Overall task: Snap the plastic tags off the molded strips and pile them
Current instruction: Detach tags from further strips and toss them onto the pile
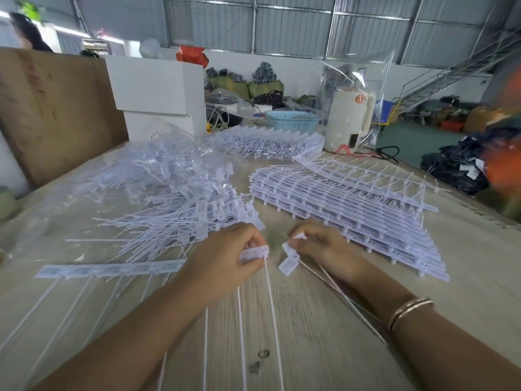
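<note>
Hands, left [225,252] and right [318,244], pinch tags beside bag [84,198] heaped with loose tags.

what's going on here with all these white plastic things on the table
A person at a wooden table is breaking white plastic tags apart by hand. The left hand pinches a tag head at the end of a partly used strip, while the right hand pinches a couple of tags with thin tails trailing toward the person. A pile of separated tags lies on clear plastic to the left, and a stack of unbroken strips waits to the right.
</note>
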`<action>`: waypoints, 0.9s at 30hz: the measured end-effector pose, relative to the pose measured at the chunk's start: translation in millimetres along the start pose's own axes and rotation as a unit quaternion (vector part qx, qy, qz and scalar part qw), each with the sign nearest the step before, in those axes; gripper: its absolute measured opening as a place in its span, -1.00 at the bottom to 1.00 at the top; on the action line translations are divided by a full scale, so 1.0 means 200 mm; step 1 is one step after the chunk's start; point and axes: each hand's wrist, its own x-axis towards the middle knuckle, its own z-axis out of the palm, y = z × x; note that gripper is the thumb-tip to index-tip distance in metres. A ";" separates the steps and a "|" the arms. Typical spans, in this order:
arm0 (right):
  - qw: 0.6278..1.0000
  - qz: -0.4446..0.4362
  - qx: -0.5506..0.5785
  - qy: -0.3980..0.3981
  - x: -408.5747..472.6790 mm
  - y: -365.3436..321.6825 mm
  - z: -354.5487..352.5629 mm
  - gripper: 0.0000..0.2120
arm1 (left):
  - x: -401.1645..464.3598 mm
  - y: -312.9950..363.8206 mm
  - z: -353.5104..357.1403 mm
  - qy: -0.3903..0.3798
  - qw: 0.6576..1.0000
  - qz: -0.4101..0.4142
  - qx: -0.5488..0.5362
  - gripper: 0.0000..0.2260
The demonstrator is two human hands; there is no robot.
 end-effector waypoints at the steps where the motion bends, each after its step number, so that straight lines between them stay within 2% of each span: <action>1: 0.999 -0.017 -0.043 -0.007 0.01 0.00 0.02 -0.94 | 0.00 0.01 0.00 -0.003 1.000 0.001 0.016 -0.82; 3: 0.995 -0.039 -0.086 -0.024 0.01 -0.01 0.02 -0.94 | 0.00 0.01 0.01 -0.005 0.999 -0.013 0.033 -0.72; 6: 0.993 -0.022 -0.112 -0.026 0.01 -0.01 0.02 -0.83 | 0.00 0.02 0.01 -0.007 0.999 -0.023 0.047 -0.64; 8: 0.996 -0.026 -0.091 0.000 0.00 -0.03 0.03 -0.77 | 0.00 0.04 0.01 -0.013 0.998 -0.018 0.059 -0.62; 11: 0.998 -0.046 -0.045 0.007 -0.01 -0.08 0.08 -0.87 | 0.01 0.06 0.02 -0.018 0.996 0.000 0.086 -0.59; 15: 0.996 -0.037 -0.064 -0.054 0.00 -0.09 0.14 -0.83 | 0.01 0.08 0.02 -0.017 0.996 0.018 0.088 -0.62; 18: 0.999 -0.028 0.019 -0.035 0.02 -0.07 0.10 -0.86 | 0.00 0.06 -0.02 -0.050 0.995 0.007 0.086 -0.65; 22: 0.999 -0.003 0.035 0.005 0.02 -0.06 0.07 -0.81 | 0.00 0.03 -0.07 -0.094 0.988 -0.009 0.119 -0.71; 27: 0.999 -0.023 0.029 -0.029 0.01 -0.07 0.09 -0.81 | 0.01 0.06 -0.04 -0.040 0.989 -0.010 0.143 -0.87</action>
